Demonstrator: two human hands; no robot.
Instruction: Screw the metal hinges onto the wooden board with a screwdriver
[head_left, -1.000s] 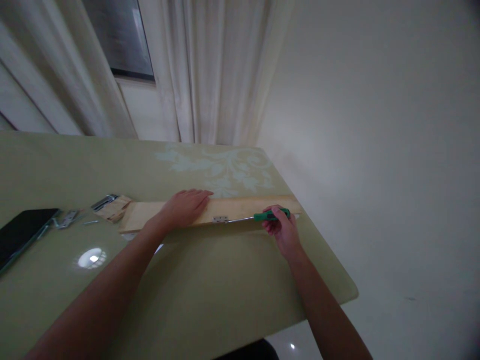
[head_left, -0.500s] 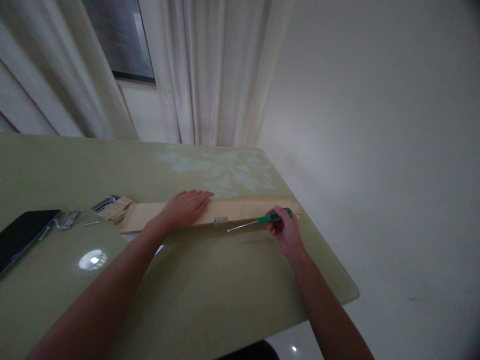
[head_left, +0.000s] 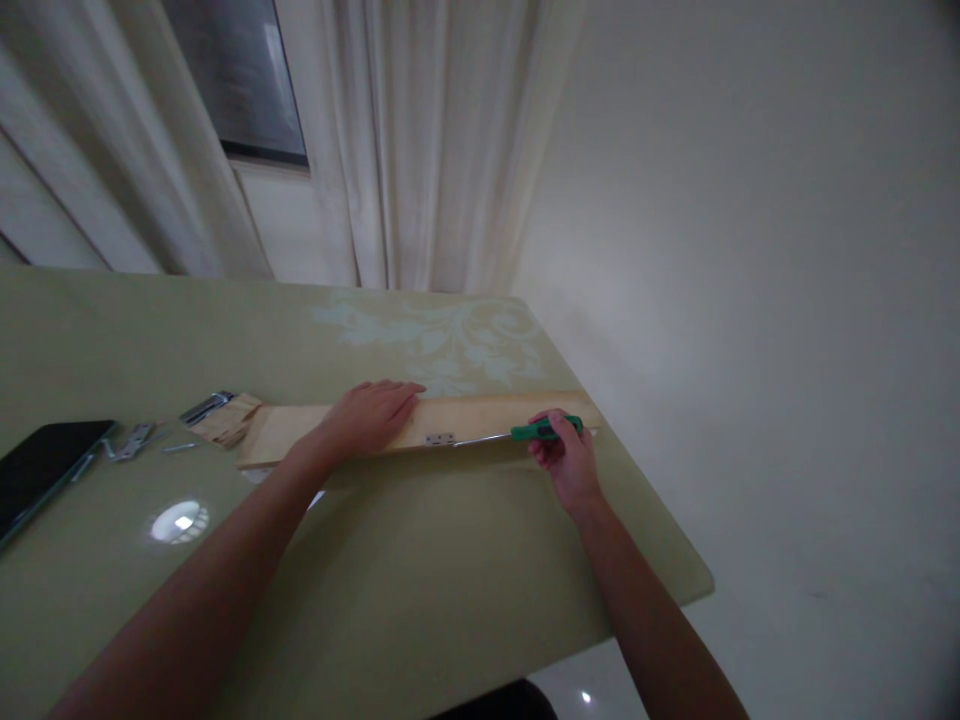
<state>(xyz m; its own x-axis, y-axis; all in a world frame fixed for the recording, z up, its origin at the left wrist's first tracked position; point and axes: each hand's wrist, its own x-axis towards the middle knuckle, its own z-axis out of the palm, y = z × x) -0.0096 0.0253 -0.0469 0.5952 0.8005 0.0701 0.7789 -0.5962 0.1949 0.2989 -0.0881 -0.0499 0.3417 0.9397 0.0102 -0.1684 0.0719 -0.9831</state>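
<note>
A long pale wooden board (head_left: 495,411) lies across the table. My left hand (head_left: 369,415) rests flat on top of it with the fingers stretched out. On the board's near edge, right of that hand, sits a small metal hinge (head_left: 439,439). My right hand (head_left: 564,450) is closed round the green handle of a screwdriver (head_left: 536,430). The screwdriver lies nearly level, its shaft pointing left and its tip at the hinge's right end. Whether the tip touches the hinge I cannot tell.
On the left of the greenish table (head_left: 420,580) are a black phone (head_left: 52,465), another metal hinge (head_left: 136,441), small metal pieces and some wooden scraps (head_left: 229,420). A white wall (head_left: 750,300) stands to the right, and curtains (head_left: 442,150) hang behind.
The screwdriver's tip has risen from below the board's near edge to the hinge's right end. My left hand stays on the board.
</note>
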